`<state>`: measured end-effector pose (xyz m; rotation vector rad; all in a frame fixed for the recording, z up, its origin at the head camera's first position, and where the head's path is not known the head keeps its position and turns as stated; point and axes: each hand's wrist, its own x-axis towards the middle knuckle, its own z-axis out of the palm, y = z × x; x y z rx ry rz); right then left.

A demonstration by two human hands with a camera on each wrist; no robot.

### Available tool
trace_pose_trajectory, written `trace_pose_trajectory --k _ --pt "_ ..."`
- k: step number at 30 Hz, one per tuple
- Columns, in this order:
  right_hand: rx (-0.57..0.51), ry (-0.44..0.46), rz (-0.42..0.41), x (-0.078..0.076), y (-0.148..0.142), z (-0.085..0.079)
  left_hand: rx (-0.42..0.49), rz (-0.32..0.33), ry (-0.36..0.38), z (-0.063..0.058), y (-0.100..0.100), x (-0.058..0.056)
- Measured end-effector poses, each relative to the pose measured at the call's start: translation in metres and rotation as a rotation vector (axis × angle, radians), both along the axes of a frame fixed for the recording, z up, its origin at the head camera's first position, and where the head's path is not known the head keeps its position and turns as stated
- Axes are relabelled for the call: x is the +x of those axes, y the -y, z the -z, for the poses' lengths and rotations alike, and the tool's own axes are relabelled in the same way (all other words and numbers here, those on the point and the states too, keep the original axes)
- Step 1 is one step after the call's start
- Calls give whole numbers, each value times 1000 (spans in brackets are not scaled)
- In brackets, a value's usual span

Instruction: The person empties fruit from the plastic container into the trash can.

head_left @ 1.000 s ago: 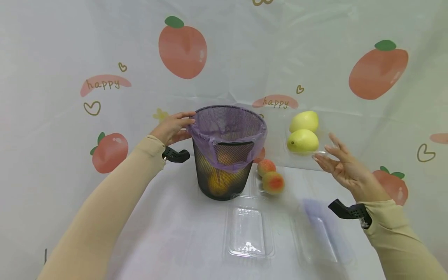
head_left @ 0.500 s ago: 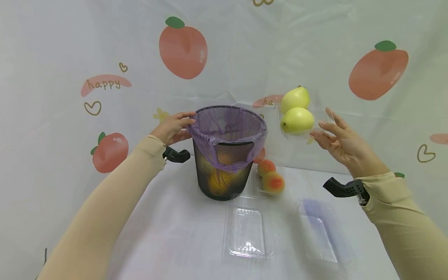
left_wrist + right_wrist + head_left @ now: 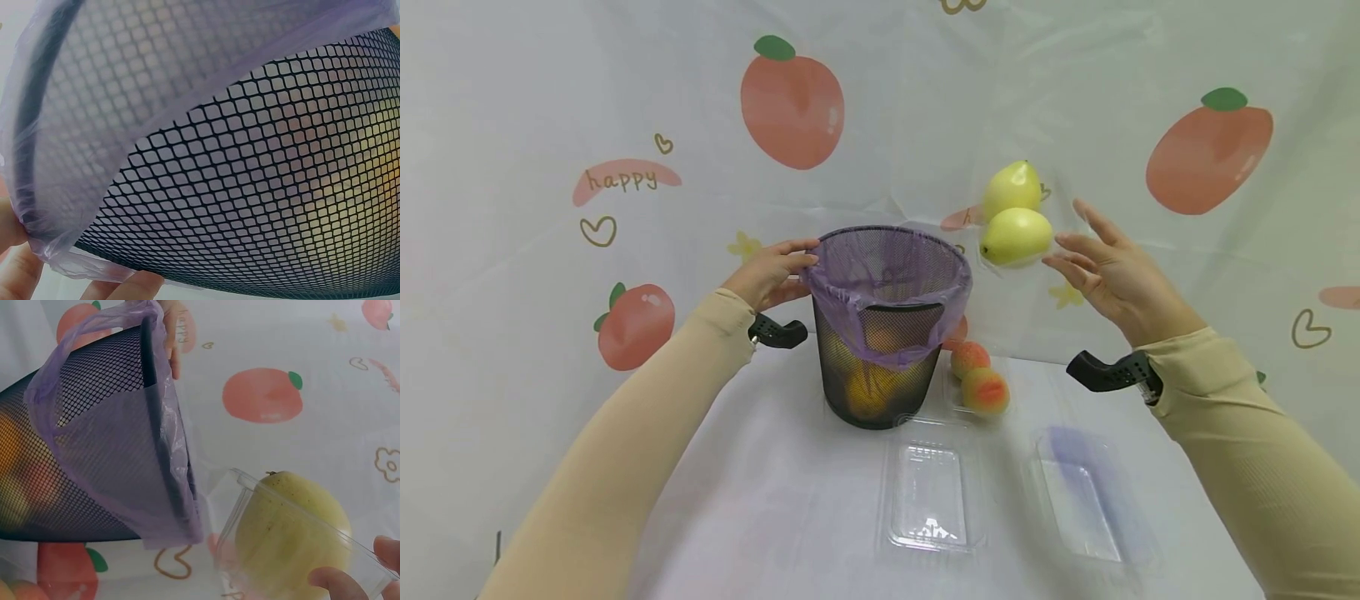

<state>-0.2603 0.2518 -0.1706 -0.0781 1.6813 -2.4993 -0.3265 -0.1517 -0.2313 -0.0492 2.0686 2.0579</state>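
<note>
A black mesh wastebasket point(image 3: 844, 367) with a purple plastic liner point(image 3: 842, 310) over its rim stands in the middle of the head view. My left hand point(image 3: 766, 275) holds the left of its rim, fingers and thumb on the liner. To the right, my right hand point(image 3: 1123, 279) pinches the edge of a transparent plastic tray point(image 3: 362, 548), raised above the table beside the basket. Two yellow pears point(image 3: 1017, 236) sit in this tray, one behind the other. Yellow and orange fruit point(image 3: 872, 393) shows through the mesh low in the basket.
Two peaches point(image 3: 987, 392) lie in another transparent tray just right of the basket. In front are two more transparent trays point(image 3: 934, 492), the right one point(image 3: 1084, 508) with a purplish tint behind it. A white backdrop point(image 3: 925, 100) with printed fruit rises behind the table.
My right hand has lifted the tray with the pears and brought it leftward, nearer the basket. My left hand stays at the rim.
</note>
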Motion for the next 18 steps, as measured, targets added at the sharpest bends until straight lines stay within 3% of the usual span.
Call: trace_pose_trajectory --k 7,18 --pt "66 -60 31 -3 15 -7 41 11 13 0 0 -1" --pt "99 -69 57 -6 29 -13 38 12 14 -1 1 0"
